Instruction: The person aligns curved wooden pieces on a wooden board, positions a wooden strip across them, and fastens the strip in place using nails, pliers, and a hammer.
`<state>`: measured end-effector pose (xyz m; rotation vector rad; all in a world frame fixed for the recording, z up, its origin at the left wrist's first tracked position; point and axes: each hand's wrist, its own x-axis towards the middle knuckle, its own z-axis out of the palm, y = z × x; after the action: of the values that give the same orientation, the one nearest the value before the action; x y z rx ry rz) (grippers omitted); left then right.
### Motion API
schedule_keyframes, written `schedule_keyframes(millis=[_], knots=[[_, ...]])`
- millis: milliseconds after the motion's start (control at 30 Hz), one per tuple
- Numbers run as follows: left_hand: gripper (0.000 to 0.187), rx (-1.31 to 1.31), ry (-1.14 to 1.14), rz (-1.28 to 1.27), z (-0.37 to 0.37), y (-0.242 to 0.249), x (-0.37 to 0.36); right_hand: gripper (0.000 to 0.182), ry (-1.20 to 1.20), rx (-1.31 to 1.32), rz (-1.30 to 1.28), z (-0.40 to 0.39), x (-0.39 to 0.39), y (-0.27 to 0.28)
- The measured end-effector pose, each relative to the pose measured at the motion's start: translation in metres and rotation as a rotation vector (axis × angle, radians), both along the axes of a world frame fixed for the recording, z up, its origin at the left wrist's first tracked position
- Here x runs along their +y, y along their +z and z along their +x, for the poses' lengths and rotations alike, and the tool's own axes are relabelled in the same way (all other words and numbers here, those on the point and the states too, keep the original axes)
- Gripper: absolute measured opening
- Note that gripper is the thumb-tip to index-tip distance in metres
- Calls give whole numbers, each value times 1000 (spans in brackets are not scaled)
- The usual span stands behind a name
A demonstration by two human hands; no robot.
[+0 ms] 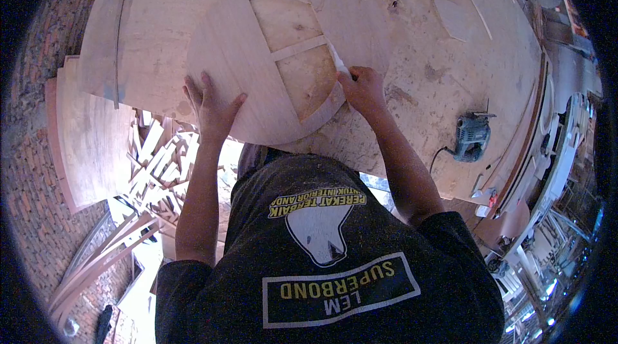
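Note:
A round plywood panel (pixel 238 44) with a cut-out split by a narrow crossbar (pixel 299 48) lies on the big plywood worktop. My left hand (pixel 211 107) rests on the panel's near left edge, fingers spread. At the right side of the cut-out, my right hand (pixel 362 89) is closed on a thin white strip (pixel 337 59). The strip lies along the inner edge of the cut-out. I cannot make out what it is made of, and its near end is hidden in my fingers.
A jigsaw (pixel 472 136) with its cord stands on the worktop (pixel 425 112) to the right. Thin offcuts (pixel 449 17) lie at the far right. Wood scraps (pixel 161 157) are piled below the left edge, beside a leaning sheet (pixel 93 138). A brick wall (pixel 35 118) is farther left.

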<state>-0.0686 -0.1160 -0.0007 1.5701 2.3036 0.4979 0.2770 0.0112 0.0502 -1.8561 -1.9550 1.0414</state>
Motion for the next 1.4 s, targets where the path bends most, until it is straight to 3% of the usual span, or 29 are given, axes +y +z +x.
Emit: schedule_keyframes(millis=[1400], knots=[[127, -11, -3, 7, 0, -1, 1, 35, 17, -36, 37, 8, -13, 2]])
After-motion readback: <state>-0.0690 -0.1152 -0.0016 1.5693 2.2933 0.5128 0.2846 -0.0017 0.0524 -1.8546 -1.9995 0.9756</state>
